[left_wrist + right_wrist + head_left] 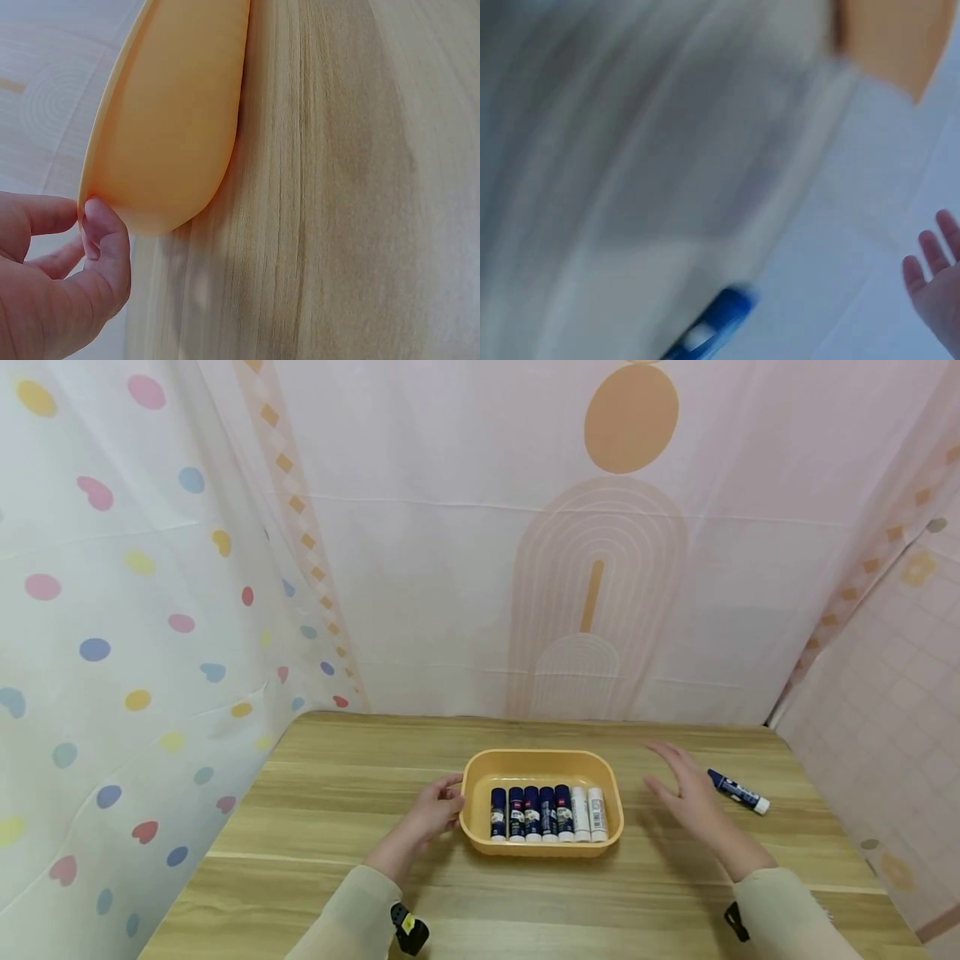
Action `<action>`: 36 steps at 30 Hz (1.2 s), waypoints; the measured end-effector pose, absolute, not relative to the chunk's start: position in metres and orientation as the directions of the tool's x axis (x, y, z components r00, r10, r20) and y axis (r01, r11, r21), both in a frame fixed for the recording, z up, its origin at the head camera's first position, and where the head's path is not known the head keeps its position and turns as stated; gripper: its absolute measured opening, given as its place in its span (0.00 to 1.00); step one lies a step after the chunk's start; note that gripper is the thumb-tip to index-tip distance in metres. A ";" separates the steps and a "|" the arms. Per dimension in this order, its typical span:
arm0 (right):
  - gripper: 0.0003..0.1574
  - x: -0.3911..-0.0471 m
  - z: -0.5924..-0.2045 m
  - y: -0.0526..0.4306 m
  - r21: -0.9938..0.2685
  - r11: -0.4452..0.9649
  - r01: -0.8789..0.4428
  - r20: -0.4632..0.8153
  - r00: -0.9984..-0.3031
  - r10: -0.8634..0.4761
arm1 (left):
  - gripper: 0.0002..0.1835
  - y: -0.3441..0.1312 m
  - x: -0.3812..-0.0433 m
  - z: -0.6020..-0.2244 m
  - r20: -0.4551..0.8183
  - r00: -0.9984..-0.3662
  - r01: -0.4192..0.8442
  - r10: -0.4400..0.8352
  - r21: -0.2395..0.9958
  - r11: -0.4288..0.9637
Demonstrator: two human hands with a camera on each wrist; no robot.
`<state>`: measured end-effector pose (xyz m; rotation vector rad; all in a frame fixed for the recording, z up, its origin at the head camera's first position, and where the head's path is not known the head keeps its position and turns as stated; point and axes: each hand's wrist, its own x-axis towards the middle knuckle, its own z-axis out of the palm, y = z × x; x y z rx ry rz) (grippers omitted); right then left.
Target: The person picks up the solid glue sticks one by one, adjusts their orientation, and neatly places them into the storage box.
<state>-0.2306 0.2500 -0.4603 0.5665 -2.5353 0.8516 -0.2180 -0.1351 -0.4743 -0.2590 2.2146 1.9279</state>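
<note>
A yellow plastic tray (540,850) stands on the wooden table, with several dark blue glue sticks (532,814) and two white ones (588,814) side by side in it. My left hand (435,810) pinches the tray's left rim; in the left wrist view its thumb and fingers (109,232) meet at that edge. To the tray's right, my right hand (686,797) is held in the air with spread fingers and touches nothing. Just right of this hand lies a single blue glue stick (738,791) with a white end, blurred in the right wrist view.
Patterned curtains (435,568) hang behind the table and along both sides. The wooden tabletop (337,802) reaches back to the rear curtain. Black straps with small devices (408,930) show beneath both sleeves.
</note>
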 end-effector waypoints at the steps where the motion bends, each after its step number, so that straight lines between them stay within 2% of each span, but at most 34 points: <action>1: 0.33 -0.231 -0.463 0.258 -0.457 0.738 -0.496 0.499 -0.830 -0.248 | 0.23 -0.135 -0.218 -0.474 -0.261 -0.965 -0.259 -0.007 0.956 0.138; 8: 0.33 -0.232 -0.478 0.307 -0.426 0.805 -0.413 0.415 -0.880 -0.232 | 0.23 -0.137 -0.220 -0.476 -0.269 -0.963 -0.267 -0.008 0.952 0.150; 17: 0.36 -0.237 -0.489 0.348 -0.358 0.878 -0.319 0.315 -0.926 -0.208 | 0.23 -0.136 -0.218 -0.474 -0.269 -0.963 -0.267 -0.003 0.952 0.148; 25: 0.37 -0.242 -0.491 0.358 -0.303 0.926 -0.228 0.184 -0.967 -0.178 | 0.23 -0.136 -0.218 -0.474 -0.260 -0.966 -0.256 0.007 0.956 0.146; 36: 0.35 -0.243 -0.490 0.358 -0.269 0.942 -0.201 0.146 -0.975 -0.166 | 0.23 -0.136 -0.217 -0.474 -0.256 -0.967 -0.251 0.008 0.956 0.154</action>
